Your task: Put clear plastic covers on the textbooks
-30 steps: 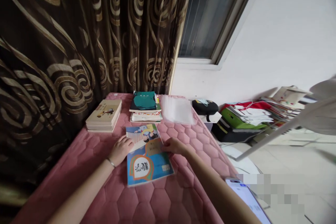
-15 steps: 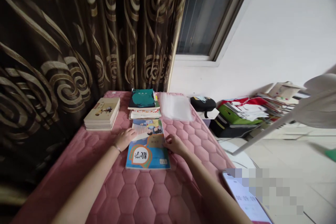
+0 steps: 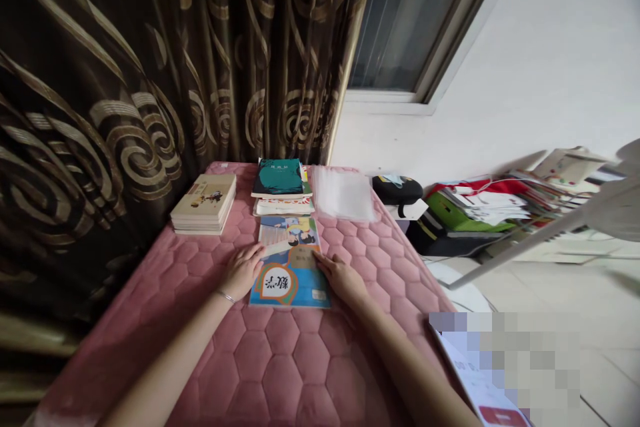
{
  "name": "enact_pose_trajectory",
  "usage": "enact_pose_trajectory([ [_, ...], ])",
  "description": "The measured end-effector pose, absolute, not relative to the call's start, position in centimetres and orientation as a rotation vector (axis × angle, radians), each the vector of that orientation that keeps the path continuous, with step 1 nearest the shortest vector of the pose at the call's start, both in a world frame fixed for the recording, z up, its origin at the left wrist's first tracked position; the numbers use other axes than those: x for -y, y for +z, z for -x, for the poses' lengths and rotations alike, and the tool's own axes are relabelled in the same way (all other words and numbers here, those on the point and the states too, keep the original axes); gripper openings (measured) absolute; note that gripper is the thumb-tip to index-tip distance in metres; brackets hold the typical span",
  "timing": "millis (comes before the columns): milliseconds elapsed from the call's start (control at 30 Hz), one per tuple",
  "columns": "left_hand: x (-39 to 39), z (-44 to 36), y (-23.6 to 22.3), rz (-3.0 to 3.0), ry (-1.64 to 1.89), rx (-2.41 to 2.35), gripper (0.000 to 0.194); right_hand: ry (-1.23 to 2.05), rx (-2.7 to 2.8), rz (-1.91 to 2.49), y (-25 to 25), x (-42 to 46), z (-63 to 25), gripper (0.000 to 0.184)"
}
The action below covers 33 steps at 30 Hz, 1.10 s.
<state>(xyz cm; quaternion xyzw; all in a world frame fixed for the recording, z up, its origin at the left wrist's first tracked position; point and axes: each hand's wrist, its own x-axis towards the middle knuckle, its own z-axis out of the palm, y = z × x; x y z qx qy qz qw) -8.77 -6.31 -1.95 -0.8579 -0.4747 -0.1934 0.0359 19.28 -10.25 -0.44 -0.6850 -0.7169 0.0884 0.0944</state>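
The blue book lay flat on the pink quilted mattress, just near of the far middle stack; whether they touched could not be told. The left hand rested narrow, fingers together, on its left edge, and the right hand had its fingers stretched to its right edge; with the undersides hidden, I cannot tell whether either pinched it. The book seemed lined up squarely enough, but was not stacked. At the far left, a tidy book pile stood finished-looking, while clear plastic sheets lay at the far right, untouched by either hand
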Motion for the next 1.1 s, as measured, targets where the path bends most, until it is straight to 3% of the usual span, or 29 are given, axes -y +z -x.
enact_pose_trajectory([
  [367,10.3,5.8,-0.3,2.681,-0.639,1.517,0.035,0.03,2.12,1.886,0.6,11.8,-17.8,0.031],
  [533,14.3,4.3,0.0,2.805,-0.713,1.479,0.027,0.172,2.166,1.627,0.9,15.9,-15.4,0.019],
  [667,15.3,4.4,0.0,2.803,-0.697,1.488,0.041,0.202,2.141,1.588,0.5,17.9,-14.3,0.023],
  [867,14.9,4.6,-0.3,2.782,-0.692,1.516,0.041,0.162,2.138,1.632,-0.1,17.6,-14.4,0.019],
  [1100,14.5,9.2,0.2,2.724,-0.738,1.549,0.021,0.137,2.148,1.658,-0.6,17.9,-18.6,0.023],
])
